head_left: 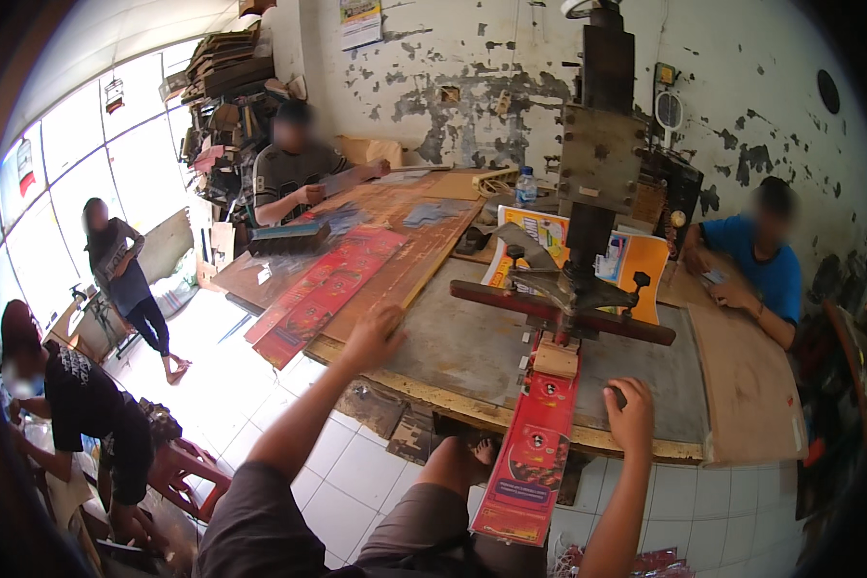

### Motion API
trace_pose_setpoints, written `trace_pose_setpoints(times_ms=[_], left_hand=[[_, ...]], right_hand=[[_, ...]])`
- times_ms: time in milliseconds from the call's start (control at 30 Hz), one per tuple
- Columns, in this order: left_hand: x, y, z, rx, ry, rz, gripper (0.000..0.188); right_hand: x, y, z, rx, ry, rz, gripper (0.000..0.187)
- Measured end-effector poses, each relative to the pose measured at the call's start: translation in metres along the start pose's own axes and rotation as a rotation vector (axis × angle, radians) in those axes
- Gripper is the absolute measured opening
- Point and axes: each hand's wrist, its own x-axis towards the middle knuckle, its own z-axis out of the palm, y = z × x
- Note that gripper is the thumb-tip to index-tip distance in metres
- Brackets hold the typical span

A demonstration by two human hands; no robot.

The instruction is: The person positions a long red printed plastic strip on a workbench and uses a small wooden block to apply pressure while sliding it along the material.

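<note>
Left hand (374,339) curls, grip unclear; right hand (632,416), half-open, flanks a long, glossy red strip (532,455) whose overhang could skew it.

The one camera sits on the head of the seated worker (409,525), so it looks from above and behind the fingers (391,320) of the left hand (374,337) and right hand (632,419), facing down and forward over the bench (429,354). It's near them: the forearms (313,409) run in from the lower edge. Beyond the fingers the view climbs to the peeling wall (511,96); left of them it reaches bright windows (77,125) (the wide lens bows their frames), right of them a co-worker in blue (778,275).
</note>
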Motion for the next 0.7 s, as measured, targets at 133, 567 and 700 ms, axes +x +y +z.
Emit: trace_pose_setpoints(times_ms=[133, 567, 700], left_hand=[[-0.072, 0.093, 0.023, -0.032, 0.061, 0.022, 0.052], [-0.114, 0.122, 0.097, -0.021, 0.415, -0.154, 0.061], [-0.132, 0.104, 0.109, 0.000, 0.403, -0.097, 0.064]], right_hand=[[-0.001, -0.001, -0.003, -0.042, -0.024, 0.054, 0.019], [-0.024, -0.015, -0.003, -0.224, -0.039, 0.038, 0.028], [-0.043, -0.012, 0.006, -0.304, 0.068, 0.002, 0.029]])
